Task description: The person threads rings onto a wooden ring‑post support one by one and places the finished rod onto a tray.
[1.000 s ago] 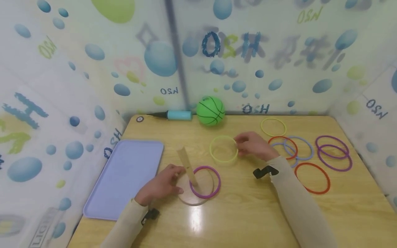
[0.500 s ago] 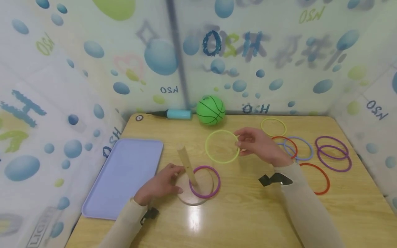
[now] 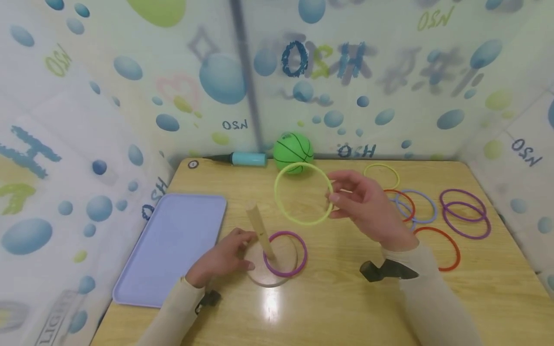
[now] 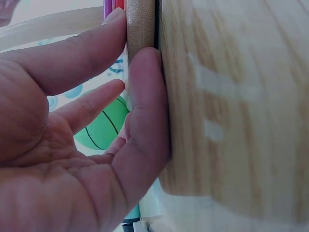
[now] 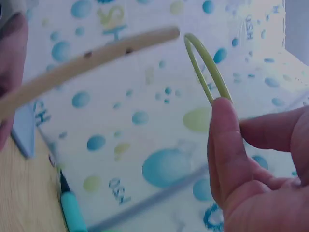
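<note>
In the head view, my left hand (image 3: pixel 225 259) grips the edge of the round base (image 3: pixel 283 274) of a wooden peg stand, thumb and fingers spread along its rim. A wooden peg (image 3: pixel 261 233) rises from the base. A purple ring (image 3: pixel 305 259) lies round the peg, and the left wrist view shows a red edge (image 4: pixel 119 4) stacked with it. My right hand (image 3: pixel 370 209) pinches a yellow ring (image 3: pixel 276 194) between thumb and fingers, raised and tilted up. From the right wrist, the ring appears close to the peg's top (image 5: pixel 171 33).
Loose rings lie at the right: yellow (image 3: pixel 382 165), red (image 3: pixel 458 254), blue (image 3: pixel 434 206) and purple (image 3: pixel 484 211), some overlapping. A lavender tray (image 3: pixel 173 245) is at the left. A green ball (image 3: pixel 290 146) and a blue pump (image 3: pixel 249 159) stand along the back wall.
My right hand has lifted the yellow ring up from near the tabletop and tilted it more upright, bringing it slightly left. My left hand stays at the stand's base.
</note>
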A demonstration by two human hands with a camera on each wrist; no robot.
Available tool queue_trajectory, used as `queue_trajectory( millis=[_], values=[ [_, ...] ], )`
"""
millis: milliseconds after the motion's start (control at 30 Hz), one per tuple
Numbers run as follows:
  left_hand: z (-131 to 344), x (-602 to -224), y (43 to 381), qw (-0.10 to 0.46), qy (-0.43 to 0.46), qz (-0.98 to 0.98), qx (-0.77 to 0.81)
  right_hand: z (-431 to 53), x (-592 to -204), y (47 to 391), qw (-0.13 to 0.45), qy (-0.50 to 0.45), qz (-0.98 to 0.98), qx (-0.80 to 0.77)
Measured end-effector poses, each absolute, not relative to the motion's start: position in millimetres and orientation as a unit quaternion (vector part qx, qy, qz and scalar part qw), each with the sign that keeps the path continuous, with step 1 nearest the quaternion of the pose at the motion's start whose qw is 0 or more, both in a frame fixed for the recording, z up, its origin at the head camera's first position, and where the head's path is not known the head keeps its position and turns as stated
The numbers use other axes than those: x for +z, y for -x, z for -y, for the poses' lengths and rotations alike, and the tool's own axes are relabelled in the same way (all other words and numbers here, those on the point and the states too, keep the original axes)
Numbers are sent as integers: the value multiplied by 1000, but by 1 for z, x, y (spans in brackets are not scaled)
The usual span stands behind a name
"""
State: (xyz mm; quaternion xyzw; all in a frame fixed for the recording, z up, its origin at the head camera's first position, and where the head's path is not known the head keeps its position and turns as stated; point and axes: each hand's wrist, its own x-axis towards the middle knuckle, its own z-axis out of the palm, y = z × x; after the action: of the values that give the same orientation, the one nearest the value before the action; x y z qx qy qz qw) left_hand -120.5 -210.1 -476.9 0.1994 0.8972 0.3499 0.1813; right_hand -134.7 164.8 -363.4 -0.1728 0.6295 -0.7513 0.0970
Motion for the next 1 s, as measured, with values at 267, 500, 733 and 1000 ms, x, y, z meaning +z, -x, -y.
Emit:
queue_trajectory(
  millis=[267,500,733,1000],
  values=[
    [211,-478,122,174,-210,-899,343,-134,-354,116,96,212,-571,-787],
    [210,-480,123,158,-235,-889,360,-110,-359,111,119,188,-593,-774],
    [209,-481,122,162,-235,-885,368,-100,-378,111,149,174,-621,-749],
    [208,-481,123,159,-241,-889,356,-98,-411,114,182,148,-639,-732]
  ],
)
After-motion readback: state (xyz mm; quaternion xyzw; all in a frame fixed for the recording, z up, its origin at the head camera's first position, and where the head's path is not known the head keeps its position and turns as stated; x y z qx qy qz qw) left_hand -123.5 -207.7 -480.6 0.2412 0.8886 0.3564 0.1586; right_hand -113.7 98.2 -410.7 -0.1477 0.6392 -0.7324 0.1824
